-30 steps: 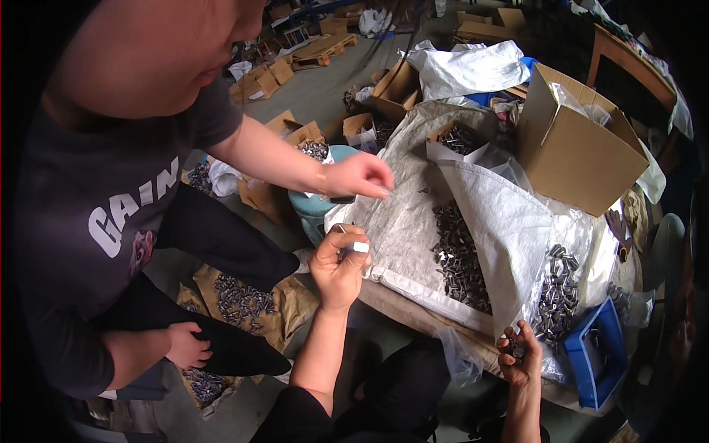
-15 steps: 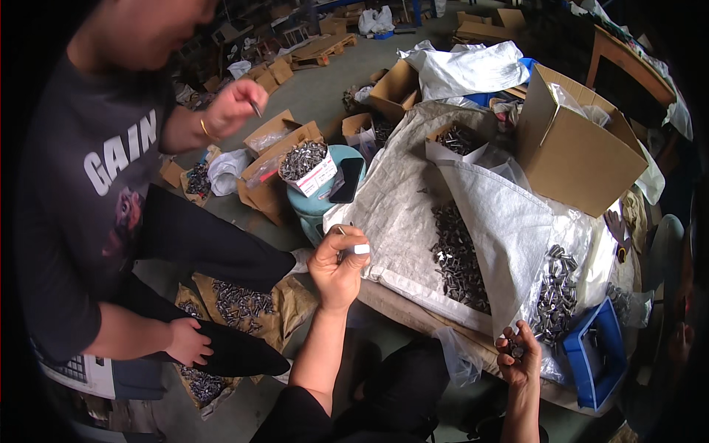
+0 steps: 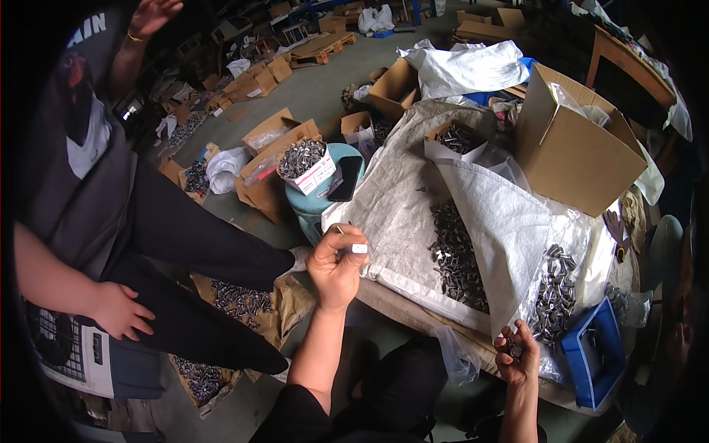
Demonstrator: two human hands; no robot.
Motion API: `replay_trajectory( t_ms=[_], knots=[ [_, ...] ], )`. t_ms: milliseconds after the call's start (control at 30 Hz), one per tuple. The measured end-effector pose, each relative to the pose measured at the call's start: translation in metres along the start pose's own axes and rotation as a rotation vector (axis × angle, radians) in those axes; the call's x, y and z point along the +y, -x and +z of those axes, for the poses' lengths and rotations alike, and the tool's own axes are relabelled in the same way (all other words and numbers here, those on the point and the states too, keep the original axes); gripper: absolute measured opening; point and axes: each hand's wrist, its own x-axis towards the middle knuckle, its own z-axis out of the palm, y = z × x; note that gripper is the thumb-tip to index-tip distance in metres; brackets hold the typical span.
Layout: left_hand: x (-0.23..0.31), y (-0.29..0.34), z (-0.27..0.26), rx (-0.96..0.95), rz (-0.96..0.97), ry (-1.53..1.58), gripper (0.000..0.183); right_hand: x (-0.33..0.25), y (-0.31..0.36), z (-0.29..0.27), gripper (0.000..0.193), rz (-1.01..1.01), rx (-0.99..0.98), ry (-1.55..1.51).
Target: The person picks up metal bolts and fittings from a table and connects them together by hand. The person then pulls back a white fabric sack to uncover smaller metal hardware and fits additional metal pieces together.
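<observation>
My left hand (image 3: 334,277) is raised at the centre, its fingers closed in a pinch. A small white rectangular piece (image 3: 360,249) shows at the thumb, and a thin pin-like tip (image 3: 340,229) sticks up above the fingers; I cannot make out what kind of thing it is. At the lower right, my right hand (image 3: 523,358) is palm up, fingers curled round a few small dark metal pieces (image 3: 515,351). Beside it lies a heap of metal bolt-like parts (image 3: 555,292) on clear plastic. Another dark heap (image 3: 452,255) rests on the white woven sheet (image 3: 391,229).
A blue bin (image 3: 577,369) lies tilted right of my right hand. A box of metal parts (image 3: 303,161) and a phone (image 3: 346,179) sit on a teal stool (image 3: 306,203). A large carton (image 3: 576,140) stands at the back right. At left stands another person (image 3: 81,214).
The other person has straightened and shifted left, with one hand raised to the top edge. My two hands have hardly moved.
</observation>
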Motion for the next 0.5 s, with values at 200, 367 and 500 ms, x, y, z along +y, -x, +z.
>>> replay_trajectory(
  t_ms=[200, 367, 500],
  knots=[
    [0.0015, 0.0019, -0.0002, -0.008, -0.003, -0.026, 0.012, 0.0025, 0.0024, 0.0052, 0.012, 0.011, -0.015, 0.015],
    [0.001, 0.002, -0.0003, -0.013, 0.005, -0.009, 0.013, 0.0031, 0.0022, 0.0063, 0.01, 0.03, -0.004, -0.001],
    [0.0027, 0.0013, -0.0014, -0.018, -0.049, 0.023, 0.014, 0.0034, 0.0023, 0.0093, 0.011, 0.041, 0.008, -0.013]
  ],
)
